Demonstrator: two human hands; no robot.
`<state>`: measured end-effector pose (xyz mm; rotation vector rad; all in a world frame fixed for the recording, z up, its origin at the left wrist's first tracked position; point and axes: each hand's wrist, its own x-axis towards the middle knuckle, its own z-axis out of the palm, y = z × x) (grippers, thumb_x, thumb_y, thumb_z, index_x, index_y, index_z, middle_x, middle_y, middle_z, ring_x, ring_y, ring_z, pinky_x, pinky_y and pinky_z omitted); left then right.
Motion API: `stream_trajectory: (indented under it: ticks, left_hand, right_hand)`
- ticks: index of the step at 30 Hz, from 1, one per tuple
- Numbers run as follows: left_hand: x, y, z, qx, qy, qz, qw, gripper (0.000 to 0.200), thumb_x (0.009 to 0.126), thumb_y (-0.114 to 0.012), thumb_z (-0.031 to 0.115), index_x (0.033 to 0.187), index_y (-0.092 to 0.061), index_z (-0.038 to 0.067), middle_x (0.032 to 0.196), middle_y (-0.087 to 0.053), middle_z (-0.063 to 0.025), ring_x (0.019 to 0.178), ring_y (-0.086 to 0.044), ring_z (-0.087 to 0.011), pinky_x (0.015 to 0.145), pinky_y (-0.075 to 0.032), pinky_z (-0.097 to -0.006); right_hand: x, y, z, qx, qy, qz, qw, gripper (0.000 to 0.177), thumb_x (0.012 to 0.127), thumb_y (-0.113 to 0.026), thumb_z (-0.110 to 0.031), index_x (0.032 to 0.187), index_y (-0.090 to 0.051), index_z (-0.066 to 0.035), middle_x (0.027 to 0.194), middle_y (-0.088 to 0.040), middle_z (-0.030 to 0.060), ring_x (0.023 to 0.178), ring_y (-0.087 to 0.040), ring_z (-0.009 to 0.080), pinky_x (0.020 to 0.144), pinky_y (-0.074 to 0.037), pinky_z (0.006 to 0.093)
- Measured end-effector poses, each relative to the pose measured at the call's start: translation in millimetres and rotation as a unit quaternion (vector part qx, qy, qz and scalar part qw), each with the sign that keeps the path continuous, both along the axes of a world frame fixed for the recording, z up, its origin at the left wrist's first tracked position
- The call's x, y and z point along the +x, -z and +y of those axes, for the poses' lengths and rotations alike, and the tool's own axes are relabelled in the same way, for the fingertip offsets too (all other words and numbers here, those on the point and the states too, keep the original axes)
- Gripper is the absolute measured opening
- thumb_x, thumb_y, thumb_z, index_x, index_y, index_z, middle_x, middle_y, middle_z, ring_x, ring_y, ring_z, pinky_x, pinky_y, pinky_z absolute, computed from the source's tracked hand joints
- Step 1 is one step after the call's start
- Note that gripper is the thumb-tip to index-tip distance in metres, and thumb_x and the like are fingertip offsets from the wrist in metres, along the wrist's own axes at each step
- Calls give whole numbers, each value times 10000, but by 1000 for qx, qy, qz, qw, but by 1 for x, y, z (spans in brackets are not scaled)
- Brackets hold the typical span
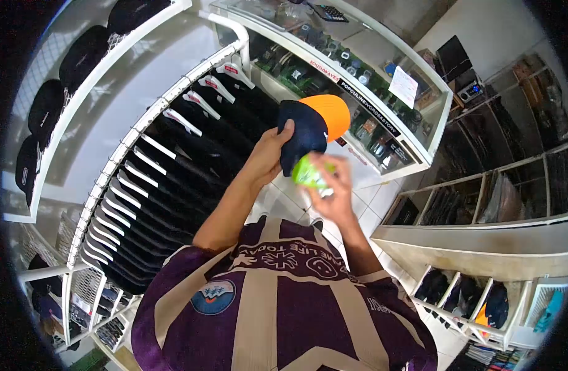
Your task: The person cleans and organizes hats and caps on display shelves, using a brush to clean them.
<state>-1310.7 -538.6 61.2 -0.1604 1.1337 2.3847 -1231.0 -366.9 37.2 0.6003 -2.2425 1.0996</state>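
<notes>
A baseball cap point(302, 139) with a dark navy crown and a bright orange brim is held up in front of my chest. My left hand point(270, 151) is closed on the crown's edge, thumb pressed on the outside. My right hand point(335, 190), smeared a little by motion, grips a lime-green and white rounded object point(306, 173). That object overlaps the lower part of the crown in this view; its exact kind I cannot tell.
A curved white rack point(120, 151) of dark clothes on hangers stands at left. Ahead is a glass display case point(383, 142) with watches inside. Caps line a wall shelf point(80, 93) at upper left. Shelves point(469, 238) and a white cap bin point(476, 321) stand at right.
</notes>
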Motion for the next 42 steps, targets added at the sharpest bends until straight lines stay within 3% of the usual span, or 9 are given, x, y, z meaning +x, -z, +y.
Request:
stream_trajectory:
  ticks: [4,8,10,15,18,26,36,40,42]
  left_hand:
    - [7,-3,7,33,27,21,999,408,1062,-554,365,1153,-634,-25,1055,-710,-89,882,-704,-143,783,-592,-303]
    - [0,-3,-2,14,7,13,1000,404,1064,-557,348,1176,-634,-32,1069,-710,-88,903,-699,-154,818,-571,-297]
    - [6,-1,-7,-27,21,55,998,388,1068,-552,335,1188,-644,-24,1055,-715,-77,907,-689,-135,822,-565,-292]
    - [18,19,2,-65,39,146,986,361,1068,-566,317,1189,-673,-6,1019,-693,5,878,-615,-60,804,-510,-242]
    - [12,24,-7,-44,-3,149,988,354,1066,-570,316,1186,-675,0,1017,-696,10,873,-607,-57,804,-509,-239]
    - [20,31,-14,-236,70,301,921,281,1050,-597,246,1037,-676,-23,832,-636,38,731,-528,-43,676,-472,-258]
    - [32,33,-24,-136,55,131,980,249,1040,-623,247,1016,-701,11,841,-663,37,717,-567,-34,647,-483,-235]
    - [36,43,-7,-201,68,222,952,219,1039,-624,237,1041,-706,34,847,-668,40,710,-582,-30,634,-493,-222]
    - [33,28,-2,-68,9,190,979,204,1042,-616,218,1051,-707,35,862,-672,39,713,-588,-34,637,-499,-230]
  right_hand:
    - [-23,-39,-10,37,85,13,996,626,690,-807,-106,1305,-693,-91,1177,-646,112,1061,-570,316,944,-438,433]
    - [13,4,-7,97,-68,-61,991,646,717,-834,-118,1342,-674,-94,1191,-628,117,1088,-573,295,980,-454,424]
    - [7,4,-8,-67,-29,-41,996,684,717,-849,-87,1370,-648,-69,1191,-612,142,1104,-574,287,951,-488,407]
    - [-34,-35,-3,-86,138,-28,986,695,738,-846,-78,1391,-612,-27,1146,-604,169,1065,-592,308,940,-480,369]
    - [-11,-11,-22,-57,25,7,998,689,730,-834,-75,1382,-619,-17,1150,-604,167,1108,-560,299,972,-466,393]
    - [-60,-38,-14,-30,116,-26,992,619,791,-808,-128,1376,-628,-36,1143,-619,166,1067,-570,322,968,-441,403]
    - [-22,37,-7,-164,79,-96,979,613,873,-743,-71,1445,-540,15,1152,-610,165,1090,-583,262,1012,-438,355]
    - [-39,-37,-19,-71,102,-7,992,647,828,-749,-44,1442,-548,-2,1096,-611,170,1007,-566,280,943,-442,351]
    - [-32,-31,-22,-109,129,6,986,665,845,-747,-55,1468,-521,-5,1098,-613,162,1024,-564,271,952,-442,353]
